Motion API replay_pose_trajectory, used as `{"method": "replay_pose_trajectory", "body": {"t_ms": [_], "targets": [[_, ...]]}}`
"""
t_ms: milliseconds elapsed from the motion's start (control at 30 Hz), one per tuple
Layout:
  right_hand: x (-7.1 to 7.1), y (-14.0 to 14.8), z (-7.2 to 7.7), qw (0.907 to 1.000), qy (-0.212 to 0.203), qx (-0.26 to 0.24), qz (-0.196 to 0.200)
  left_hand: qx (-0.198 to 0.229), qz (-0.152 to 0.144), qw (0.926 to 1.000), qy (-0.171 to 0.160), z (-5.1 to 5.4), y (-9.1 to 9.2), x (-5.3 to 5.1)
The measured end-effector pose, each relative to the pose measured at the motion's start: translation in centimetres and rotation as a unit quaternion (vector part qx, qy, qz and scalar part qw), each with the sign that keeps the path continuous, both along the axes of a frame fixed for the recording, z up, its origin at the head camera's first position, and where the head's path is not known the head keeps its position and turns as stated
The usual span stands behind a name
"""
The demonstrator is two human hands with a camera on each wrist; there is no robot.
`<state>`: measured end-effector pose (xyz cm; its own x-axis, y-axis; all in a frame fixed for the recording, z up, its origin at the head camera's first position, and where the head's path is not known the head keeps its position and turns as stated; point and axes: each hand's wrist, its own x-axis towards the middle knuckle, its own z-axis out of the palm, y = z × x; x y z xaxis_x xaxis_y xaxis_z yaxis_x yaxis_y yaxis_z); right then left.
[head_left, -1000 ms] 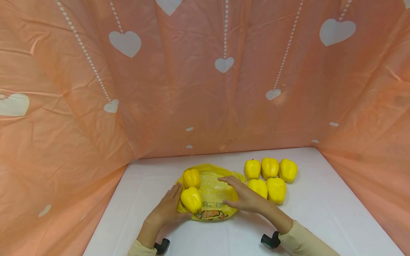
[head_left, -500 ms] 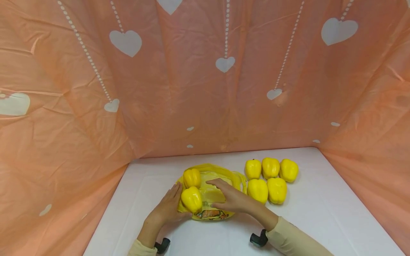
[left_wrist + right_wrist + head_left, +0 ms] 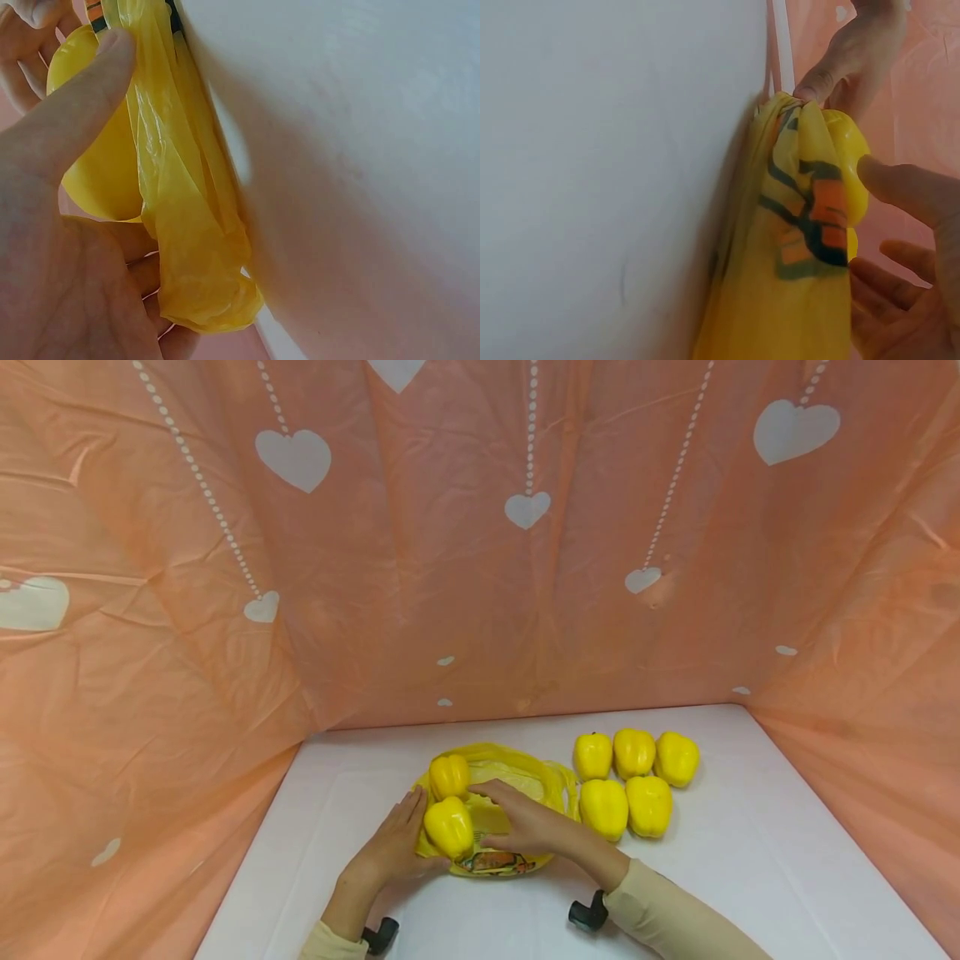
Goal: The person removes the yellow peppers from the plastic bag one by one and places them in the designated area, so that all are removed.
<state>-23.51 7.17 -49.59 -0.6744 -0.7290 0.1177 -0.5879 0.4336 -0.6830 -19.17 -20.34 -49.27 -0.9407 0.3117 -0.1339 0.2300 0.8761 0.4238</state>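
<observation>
A yellow plastic bag [image 3: 517, 770] with a printed picture near its front edge lies spread on the table. Two yellow bell peppers sit at its left side, a rear one [image 3: 449, 777] and a front one [image 3: 448, 828]. My left hand [image 3: 388, 845] lies along the bag's left edge with extended fingers; in the left wrist view its thumb presses the bag [image 3: 169, 172] beside a pepper [image 3: 97, 169]. Over the bag, my right hand [image 3: 528, 822] spreads its fingers close to the peppers. In the right wrist view its thumb [image 3: 907, 187] overlaps a pepper [image 3: 847, 142]; contact is unclear.
Several more yellow bell peppers [image 3: 633, 752] stand in two rows on the white table [image 3: 750, 860], right of the bag. A pink curtain with white hearts [image 3: 480, 610] encloses the table's back and sides.
My right hand has moved left across the bag, nearer to the two peppers. My left hand and the peppers have stayed in place.
</observation>
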Motion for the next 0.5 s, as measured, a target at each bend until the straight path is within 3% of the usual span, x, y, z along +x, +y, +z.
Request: {"method": "replay_pose_trajectory", "body": {"t_ms": [500], "targets": [[-0.6,-1.7,-0.4,0.9993,-0.006,0.031,0.022,0.001,-0.011,0.9998,0.015,0.1,0.0,0.1]]}}
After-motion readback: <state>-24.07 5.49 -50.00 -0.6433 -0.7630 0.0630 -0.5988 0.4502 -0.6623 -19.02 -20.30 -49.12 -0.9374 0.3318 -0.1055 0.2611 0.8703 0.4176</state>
